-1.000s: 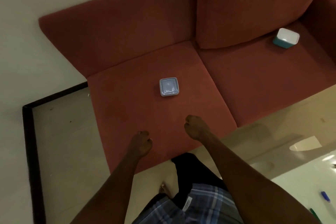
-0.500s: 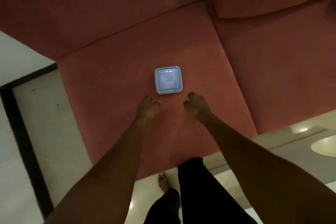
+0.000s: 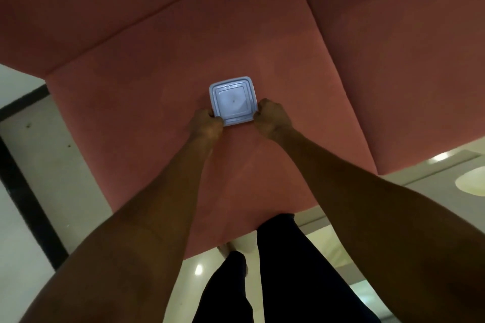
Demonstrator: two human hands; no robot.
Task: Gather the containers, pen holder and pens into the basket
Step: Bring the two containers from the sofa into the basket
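A square, pale blue lidded container (image 3: 232, 100) is seen from above, resting on the left seat cushion (image 3: 162, 102) of a reddish-brown sofa, roughly at the cushion's middle. The lid is marked by concentric raised ridges and a small central dot. The container is gripped from both sides at its near corners: the left hand (image 3: 207, 123) is curled against the near-left corner, with the fingers wrapped onto the left edge, and the right hand (image 3: 273, 119) is curled against the near-right corner, with the knuckles raised beside the right edge. Both hands are in contact with the container's rim; whether the container is lifted off the cushion cannot be told. Both bare forearms are extended from the near edge of the view toward the container. To the right, a second seat cushion (image 3: 399, 81) is separated from the first by a seam, and the sofa backrest (image 3: 105, 8) is seen along the far side. Pale, glossy floor tiles (image 3: 23, 155) with a dark border strip (image 3: 23, 191) are visible at the left. The person's dark trousers (image 3: 278, 270) are seen at the near edge, just in front of the sofa.
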